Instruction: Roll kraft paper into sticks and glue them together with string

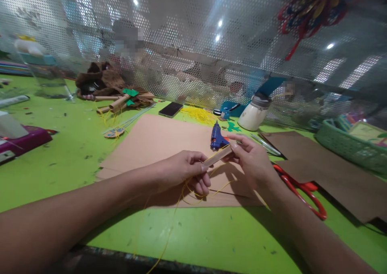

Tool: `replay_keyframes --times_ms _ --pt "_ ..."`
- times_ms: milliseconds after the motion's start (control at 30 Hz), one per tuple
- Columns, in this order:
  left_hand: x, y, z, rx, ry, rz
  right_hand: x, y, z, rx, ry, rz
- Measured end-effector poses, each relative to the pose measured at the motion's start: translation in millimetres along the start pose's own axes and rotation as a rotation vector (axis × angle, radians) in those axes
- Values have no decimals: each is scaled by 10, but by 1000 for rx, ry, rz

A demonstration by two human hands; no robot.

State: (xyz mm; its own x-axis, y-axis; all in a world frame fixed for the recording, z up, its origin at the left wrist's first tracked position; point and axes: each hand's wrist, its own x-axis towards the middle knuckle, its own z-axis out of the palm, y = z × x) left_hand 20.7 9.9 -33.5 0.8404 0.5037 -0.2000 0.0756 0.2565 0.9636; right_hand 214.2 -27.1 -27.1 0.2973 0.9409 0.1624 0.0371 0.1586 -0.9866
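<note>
A narrow brown paper strip (220, 155) is stretched between my two hands above stacked sheets of brown paper (163, 137). My left hand (189, 170) pinches its lower left end, and a thin yellow strand (169, 235) hangs from around these fingers down to the table's front edge. At the strip's upper right end, my right hand (249, 157) grips it between thumb and fingers. A blue glue gun (215, 137) stands just behind the strip, with its nozzle up. Red-handled scissors (302, 189) lie right of my right wrist.
Behind the paper are a phone (171, 109), yellow shredded strands (198, 114) and a white jar (254, 113). Rolled paper tubes (119, 102) lie back left, near a purple box (33, 139). A green basket (347, 145) and brown card (341, 185) sit right.
</note>
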Motion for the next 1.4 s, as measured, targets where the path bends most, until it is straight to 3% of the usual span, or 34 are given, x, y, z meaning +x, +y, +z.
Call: replay_keyframes --times_ms 300,700,1067,1400 --pt "7 18 2 50 -12 7 22 68 16 -18 28 14" --pt "33 59 -9 88 67 64 94 115 15 75 33 49" --pt "40 56 -53 -46 -15 51 28 20 44 121 -35 30" --pt "-56 76 86 -121 148 0 -77 -101 160 106 -40 5"
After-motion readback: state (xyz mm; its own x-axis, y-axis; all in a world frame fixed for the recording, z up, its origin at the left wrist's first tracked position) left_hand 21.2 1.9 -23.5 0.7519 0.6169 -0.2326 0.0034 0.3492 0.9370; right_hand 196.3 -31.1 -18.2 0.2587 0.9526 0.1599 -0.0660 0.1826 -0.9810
